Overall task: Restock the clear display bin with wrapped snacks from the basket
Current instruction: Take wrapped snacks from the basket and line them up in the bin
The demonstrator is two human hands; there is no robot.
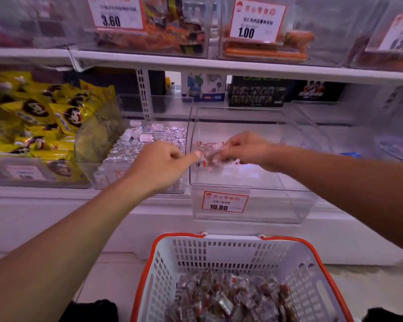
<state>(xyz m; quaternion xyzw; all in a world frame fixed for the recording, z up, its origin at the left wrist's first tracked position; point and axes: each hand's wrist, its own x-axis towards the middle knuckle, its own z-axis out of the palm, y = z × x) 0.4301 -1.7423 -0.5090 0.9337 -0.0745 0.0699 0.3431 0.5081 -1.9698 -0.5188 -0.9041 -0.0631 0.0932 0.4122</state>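
Nearest you, the white basket [237, 259] with orange rim holds most of the wrapped snacks [228, 298]. Farther off, your right hand [244, 147] pinches a small cluster of wrapped snacks [211, 156] over the clear display bin [254, 205], which looks nearly bare. Your left hand [161, 163] is loosely curled at the bin's left wall, thumb touching the cluster. The drop is straight down.

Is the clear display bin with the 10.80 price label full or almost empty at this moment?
Almost empty. Through the clear plastic display bin its bare floor shows; the only wrapped snacks there are those under the right hand.
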